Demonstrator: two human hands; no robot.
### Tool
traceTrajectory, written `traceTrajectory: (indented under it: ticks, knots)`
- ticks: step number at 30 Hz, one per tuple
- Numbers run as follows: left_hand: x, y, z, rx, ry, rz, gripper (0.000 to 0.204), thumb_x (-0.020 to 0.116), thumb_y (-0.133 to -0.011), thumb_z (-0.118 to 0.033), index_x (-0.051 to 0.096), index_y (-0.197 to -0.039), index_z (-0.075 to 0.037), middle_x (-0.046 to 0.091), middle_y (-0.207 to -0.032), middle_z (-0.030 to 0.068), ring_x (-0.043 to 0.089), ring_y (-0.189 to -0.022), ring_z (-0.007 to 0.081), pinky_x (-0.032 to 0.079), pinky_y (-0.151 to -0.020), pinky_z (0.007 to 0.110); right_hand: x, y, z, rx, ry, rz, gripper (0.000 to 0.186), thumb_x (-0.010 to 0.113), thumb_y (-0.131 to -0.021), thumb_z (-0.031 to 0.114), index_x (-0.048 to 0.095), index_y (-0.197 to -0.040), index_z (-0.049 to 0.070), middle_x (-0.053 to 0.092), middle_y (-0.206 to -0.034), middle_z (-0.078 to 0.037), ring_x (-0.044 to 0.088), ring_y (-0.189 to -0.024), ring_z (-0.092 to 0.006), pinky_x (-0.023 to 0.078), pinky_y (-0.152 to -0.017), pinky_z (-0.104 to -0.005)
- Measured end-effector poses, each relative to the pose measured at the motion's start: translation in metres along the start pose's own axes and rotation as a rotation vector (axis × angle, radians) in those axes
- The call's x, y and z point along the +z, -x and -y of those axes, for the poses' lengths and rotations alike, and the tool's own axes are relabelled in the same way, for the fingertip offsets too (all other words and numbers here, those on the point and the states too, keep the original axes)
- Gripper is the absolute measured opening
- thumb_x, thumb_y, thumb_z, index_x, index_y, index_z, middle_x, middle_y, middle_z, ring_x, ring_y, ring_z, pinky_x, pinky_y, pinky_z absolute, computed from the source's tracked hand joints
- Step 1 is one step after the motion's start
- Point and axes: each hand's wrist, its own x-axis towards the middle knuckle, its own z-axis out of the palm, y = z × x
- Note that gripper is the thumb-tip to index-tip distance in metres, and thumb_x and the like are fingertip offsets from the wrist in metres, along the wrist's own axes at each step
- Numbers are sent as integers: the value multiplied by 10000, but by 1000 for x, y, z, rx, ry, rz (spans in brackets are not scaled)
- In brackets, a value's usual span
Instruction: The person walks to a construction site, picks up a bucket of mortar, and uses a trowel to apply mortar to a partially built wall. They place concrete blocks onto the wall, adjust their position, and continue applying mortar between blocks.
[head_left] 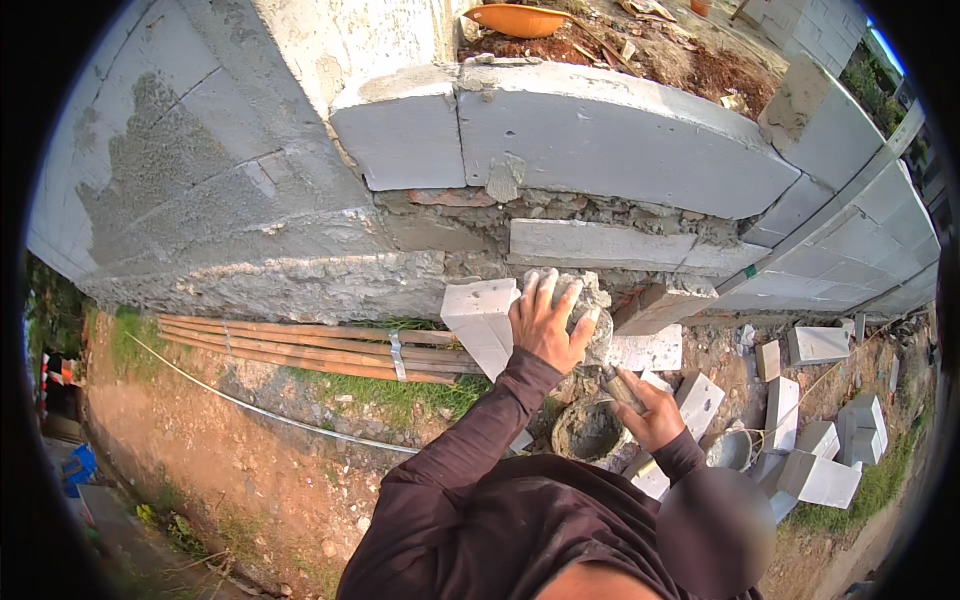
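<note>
My left hand [545,320] is at the wall's foot, its fingers curled over a rough lump of grey wet mortar [588,298]. Just below it on the right, my right hand [648,410] grips a trowel by its pale handle [625,390]; the blade appears buried under the mortar. A pale block [472,310] leans just left of my left hand. Above are a narrow block strip [600,238] and a rough mortar-filled gap [440,220] beneath large grey blocks [610,130]. A round bucket [587,432] with mortar residue sits below my hands.
A bundle of wooden poles [300,340] lies along the ground at left beside a thin white pipe [250,395]. Loose pale blocks [815,475] and a second bucket [727,450] are at right. An orange basin [520,20] sits behind the wall. A short post [660,305] juts near my right.
</note>
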Motion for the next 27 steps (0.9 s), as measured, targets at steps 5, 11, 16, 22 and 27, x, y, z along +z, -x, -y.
traceTrajectory:
  ticks: [5,11,16,22,27]
  knots:
    - [147,155,-30,-184,206,490,589,500,-810,-501,416,-1296,-179,311,-1371,142,260,-1274,356,202,-1008,543,25,138,-71,478,369,134,501,604,-757,299,486,-1241,241,581,-865,-136,606,-733,-327,488,-636,-405]
    - [140,118,-5,-220,176,303,608,537,-830,-415,349,-1316,-101,359,-1331,180,312,-1239,364,259,-999,482,35,172,-137,790,521,90,476,528,-797,267,440,-1265,252,561,-912,-156,591,-832,-350,482,-697,-443]
    - [43,-41,67,-132,247,-423,387,479,-899,-222,443,-1203,15,464,-1219,214,444,-1135,357,343,-964,408,-34,73,-79,196,177,-393,512,572,-799,122,420,-1286,74,573,-1030,-180,599,-842,-313,468,-710,-402]
    - [-76,-202,74,-31,517,-733,447,346,-952,-320,446,-1210,32,536,-1129,179,550,-950,230,427,-839,293,-102,-123,21,115,-376,-488,507,550,-839,171,401,-1312,64,557,-790,-59,472,-519,-84,413,-454,-221]
    - [-81,-279,97,-16,213,-591,547,322,-928,-421,457,-1205,31,492,-1185,240,471,-1108,349,369,-936,387,-94,-243,45,208,-187,-245,525,554,-823,253,416,-1299,78,596,-861,-154,568,-609,-186,479,-567,-295]
